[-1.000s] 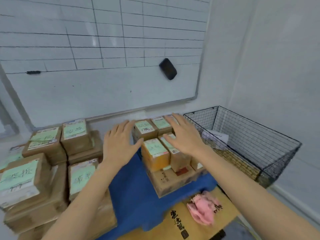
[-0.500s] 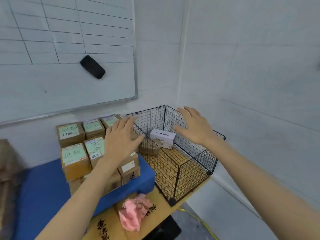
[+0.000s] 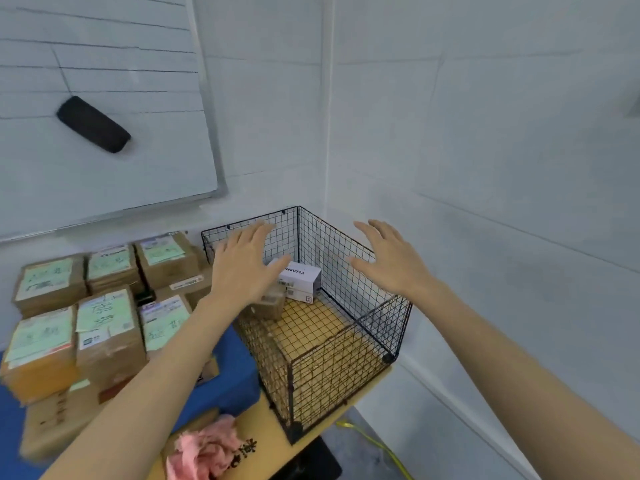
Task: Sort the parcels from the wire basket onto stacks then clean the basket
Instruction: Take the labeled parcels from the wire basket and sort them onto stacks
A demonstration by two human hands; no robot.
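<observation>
Both hands hover over the wire basket (image 3: 329, 382), fingers straight and spread, holding nothing. The left hand (image 3: 242, 268) is over the basket's left wall, the right hand (image 3: 391, 261) over its right wall. The white parcel (image 3: 303, 277) sits in the basket's far corner, below and between them (the left thumb overlaps its edge; contact unclear). A brown parcel (image 3: 268, 306) lies just beside it.

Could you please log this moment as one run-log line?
wire basket: white box, brown parcel inside | left hand: open, at basket | right hand: open, at basket | pink cloth: untouched
</observation>
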